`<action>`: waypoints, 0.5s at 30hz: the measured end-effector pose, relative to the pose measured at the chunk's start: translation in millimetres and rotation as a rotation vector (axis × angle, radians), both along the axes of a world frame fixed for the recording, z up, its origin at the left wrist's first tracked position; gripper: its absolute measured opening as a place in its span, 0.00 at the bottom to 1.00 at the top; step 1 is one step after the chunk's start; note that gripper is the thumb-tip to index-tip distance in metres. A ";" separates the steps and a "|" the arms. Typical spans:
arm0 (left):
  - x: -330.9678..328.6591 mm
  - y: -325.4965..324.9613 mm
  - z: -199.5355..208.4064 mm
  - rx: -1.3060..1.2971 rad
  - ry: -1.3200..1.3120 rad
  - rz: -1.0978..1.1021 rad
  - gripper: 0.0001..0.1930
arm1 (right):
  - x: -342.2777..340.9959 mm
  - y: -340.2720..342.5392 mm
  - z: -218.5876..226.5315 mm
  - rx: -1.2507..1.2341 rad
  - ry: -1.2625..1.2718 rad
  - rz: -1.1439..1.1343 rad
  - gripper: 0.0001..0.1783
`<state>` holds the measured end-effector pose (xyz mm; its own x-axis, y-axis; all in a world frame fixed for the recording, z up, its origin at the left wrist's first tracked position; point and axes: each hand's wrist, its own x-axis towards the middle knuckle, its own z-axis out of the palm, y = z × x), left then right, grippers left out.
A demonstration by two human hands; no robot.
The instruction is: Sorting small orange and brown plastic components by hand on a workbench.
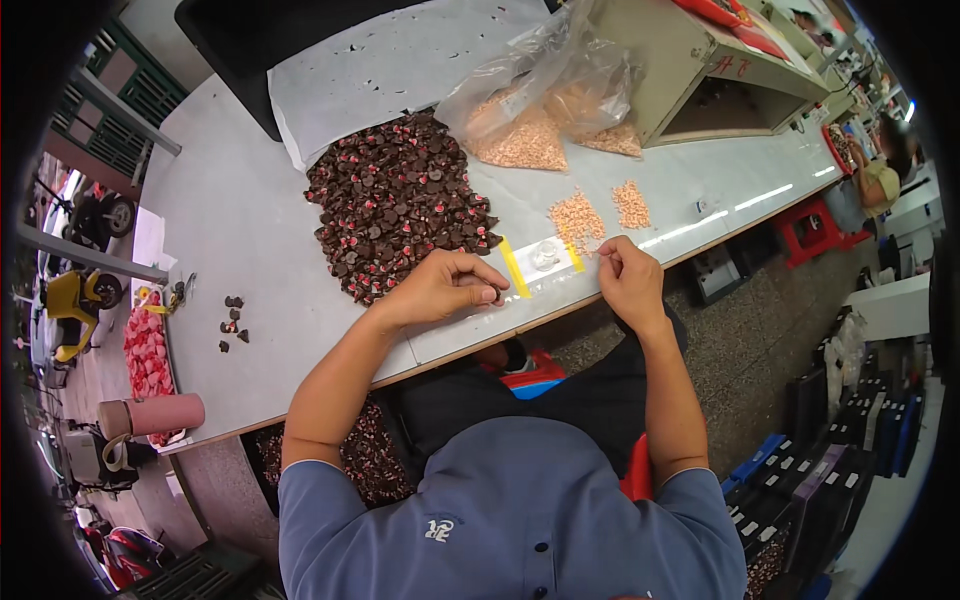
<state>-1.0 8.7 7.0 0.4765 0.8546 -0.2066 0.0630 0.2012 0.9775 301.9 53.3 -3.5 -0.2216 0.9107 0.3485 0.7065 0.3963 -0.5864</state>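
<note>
My left hand (445, 286) rests on the pale table (240, 220), its fingers pinched on a small dark part by the near edge of a big heap of dark brown and red small parts (400, 200). My right hand (628, 280) hovers with fingertips pinched together just right of a small clear pad with yellow tape ends (545, 258); what it pinches is too small to tell. Two small piles of tiny pink-orange pieces (578, 215) lie just beyond the right hand.
A clear plastic bag of pink-orange pieces (545, 110) lies behind the heap, on a white paper sheet (390, 60). A few stray dark parts (232, 322) sit at the left. A pink flask (150, 415) stands at the table's left corner. A beige box (700, 60) stands at the back right.
</note>
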 end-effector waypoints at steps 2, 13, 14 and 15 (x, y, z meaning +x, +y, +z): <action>1.7 -1.4 -2.7 -0.047 -0.041 -0.020 0.11 | -1.7 -3.0 1.9 -0.061 -0.002 -0.036 0.04; 4.6 -6.3 -3.7 -0.169 -0.053 0.049 0.10 | -16.8 -0.6 8.4 -0.194 -0.155 -0.179 0.08; 4.8 -6.3 -2.7 -0.181 -0.045 0.038 0.10 | -17.4 -0.6 8.7 -0.215 -0.183 -0.192 0.09; 5.7 -6.6 -3.5 -0.185 -0.048 0.042 0.10 | -17.0 -0.2 6.7 -0.219 -0.187 -0.188 0.09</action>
